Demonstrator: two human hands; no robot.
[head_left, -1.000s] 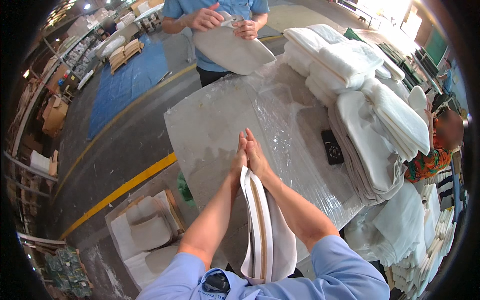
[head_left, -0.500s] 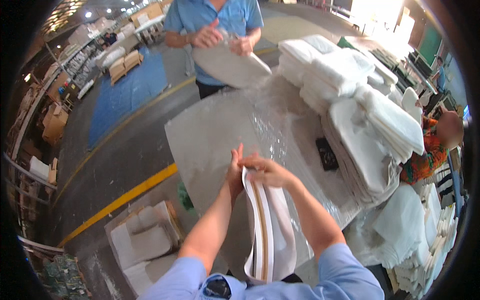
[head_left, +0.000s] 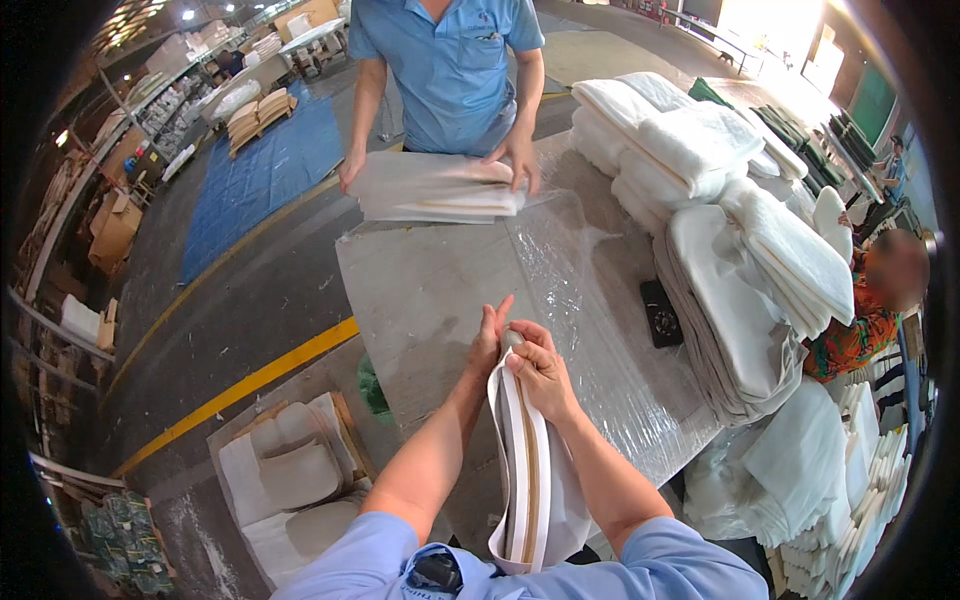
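A long pale fabric cover [head_left: 565,490] with white bands and a brown, zip-like strip along its edge stretches from my body to my hands over the table [head_left: 430,270]. My right hand [head_left: 542,372] is closed on its far end, thumb and fingers pinching the edge beside a rounded grey tip. My left hand [head_left: 488,345] lies against the left side of that end, fingers stretched out and thumb apart; its palm is partly hidden. Across the table, a co-worker in a blue shirt has both hands on a folded pale fabric piece [head_left: 430,185] at the far edge.
White padded pieces [head_left: 690,150] are heaped at the right, with grey-white covers [head_left: 725,270] stacked nearer. A black flat object [head_left: 660,313] lies on clear plastic sheeting [head_left: 590,340]. More pale pieces [head_left: 300,470] rest low at left. Another person [head_left: 850,335] is at far right.
My right hand has gone from lying over the cover's end to pinching it, and a grey tip now shows. The co-worker's fabric piece has come down onto the table edge.
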